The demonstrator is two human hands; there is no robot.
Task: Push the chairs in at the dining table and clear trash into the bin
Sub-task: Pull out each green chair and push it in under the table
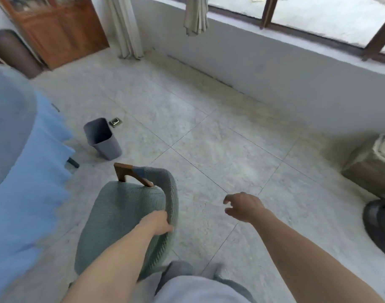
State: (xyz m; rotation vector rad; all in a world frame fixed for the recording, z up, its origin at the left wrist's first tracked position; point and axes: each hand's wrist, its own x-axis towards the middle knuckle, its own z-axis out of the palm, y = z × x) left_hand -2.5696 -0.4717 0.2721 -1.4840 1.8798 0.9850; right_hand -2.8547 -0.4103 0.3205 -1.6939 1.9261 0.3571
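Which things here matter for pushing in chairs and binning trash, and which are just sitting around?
Part of the job: green chair, gripped by the left hand; table with blue cloth; grey bin; small object on the floor, possibly trash.

Just around: wooden cabinet; curtains; fan base.

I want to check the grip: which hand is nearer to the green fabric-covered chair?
Left. The left hand grips the backrest of the green fabric-covered chair; the right hand hangs open over the floor, beside the chair and apart from it.

No readable text, label, brand, number or sign shows anywhere; the small object on the floor is too blurred to tell.
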